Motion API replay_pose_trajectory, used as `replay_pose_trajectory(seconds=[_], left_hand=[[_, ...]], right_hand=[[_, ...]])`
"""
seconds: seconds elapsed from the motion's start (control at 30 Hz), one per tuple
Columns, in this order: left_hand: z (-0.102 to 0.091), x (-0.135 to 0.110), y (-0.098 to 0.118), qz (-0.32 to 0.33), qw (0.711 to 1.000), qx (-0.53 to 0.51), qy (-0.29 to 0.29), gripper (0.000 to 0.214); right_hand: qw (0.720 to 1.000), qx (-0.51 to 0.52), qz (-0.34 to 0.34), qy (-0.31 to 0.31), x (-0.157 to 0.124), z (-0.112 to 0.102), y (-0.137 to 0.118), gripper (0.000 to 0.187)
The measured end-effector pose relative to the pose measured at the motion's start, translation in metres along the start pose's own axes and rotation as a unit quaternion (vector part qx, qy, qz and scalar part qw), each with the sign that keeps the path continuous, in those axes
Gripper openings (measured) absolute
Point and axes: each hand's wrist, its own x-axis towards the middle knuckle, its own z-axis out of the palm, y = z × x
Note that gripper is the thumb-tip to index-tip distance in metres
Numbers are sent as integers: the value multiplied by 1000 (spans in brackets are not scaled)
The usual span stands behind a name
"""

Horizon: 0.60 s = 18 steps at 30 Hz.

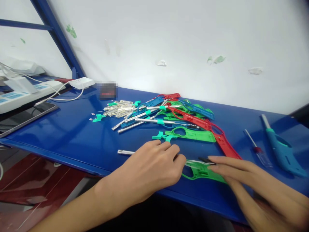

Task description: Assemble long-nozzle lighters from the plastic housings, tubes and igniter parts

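Note:
My left hand lies knuckles-up on the blue table, fingers curled over a metal tube whose end sticks out to the left. My right hand lies with fingers stretched out flat on a green plastic lighter shell with thin white wires at the table's front edge. Behind them lies a pile of lighter shells in red, green and blue, mixed with metal tubes.
An assembled teal lighter and a small screwdriver lie at the right. At the left are a white power strip, cables and a dark tablet. A white wall stands behind the table.

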Motion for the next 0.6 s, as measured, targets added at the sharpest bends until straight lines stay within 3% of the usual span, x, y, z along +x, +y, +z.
replay_pose_trajectory(seconds=[0.3,0.43,0.6], left_hand=[[2,2,2,5,1000,22,-17,33],[5,1,0,4,1000,18,-22,42],[5,0,0,8,1000,19,-10,38]], right_hand=[[999,6,34,18,4,6,-5,28],[998,8,55,2,5,9,-5,24],[998,7,67,-3,5,9,-5,20]])
